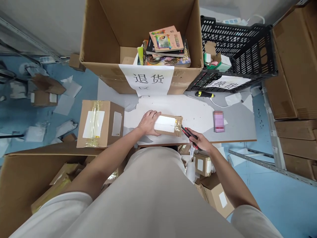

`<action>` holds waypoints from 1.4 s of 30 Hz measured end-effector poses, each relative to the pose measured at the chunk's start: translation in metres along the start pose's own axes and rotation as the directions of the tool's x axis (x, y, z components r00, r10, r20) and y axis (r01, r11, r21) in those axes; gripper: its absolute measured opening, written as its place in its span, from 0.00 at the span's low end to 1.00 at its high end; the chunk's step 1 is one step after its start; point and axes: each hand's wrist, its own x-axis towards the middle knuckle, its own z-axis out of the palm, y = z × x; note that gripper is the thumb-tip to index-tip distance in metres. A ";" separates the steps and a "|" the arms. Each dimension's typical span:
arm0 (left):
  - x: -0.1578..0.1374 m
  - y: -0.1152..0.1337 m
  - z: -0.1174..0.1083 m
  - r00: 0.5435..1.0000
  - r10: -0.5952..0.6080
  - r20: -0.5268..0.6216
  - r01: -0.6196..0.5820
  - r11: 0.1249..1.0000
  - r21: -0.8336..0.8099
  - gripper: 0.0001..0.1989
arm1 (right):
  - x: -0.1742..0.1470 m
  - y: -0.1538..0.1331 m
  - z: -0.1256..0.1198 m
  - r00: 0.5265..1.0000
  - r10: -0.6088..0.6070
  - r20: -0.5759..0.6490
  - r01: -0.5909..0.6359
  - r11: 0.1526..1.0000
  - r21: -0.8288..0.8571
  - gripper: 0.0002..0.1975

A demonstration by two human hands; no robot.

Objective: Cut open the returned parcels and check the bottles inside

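A small cardboard box (166, 124) with a white label and clear tape over its right end lies on the white table (198, 109). My left hand (150, 124) grips its left end, fingers over the far side and thumb toward me. In my right hand (200, 140) is a black and red utility knife (189, 133), fingers closed round its handle. The knife's tip meets the taped right end of the box; whether it has cut in I cannot tell.
A large carton (104, 71) holding books (168, 43) stands behind, beside a black plastic crate (247, 49). A taped box (92, 124) sits at left. A yellow-black tool (205, 94) and pink item (218, 121) lie to the right. Boxes fill the space below.
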 end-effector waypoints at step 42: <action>-0.006 0.005 0.000 0.997 -0.052 -0.060 0.050 0.998 -0.029 0.57 | -0.058 0.058 0.039 0.947 -0.003 -0.321 0.040 0.993 0.109 0.40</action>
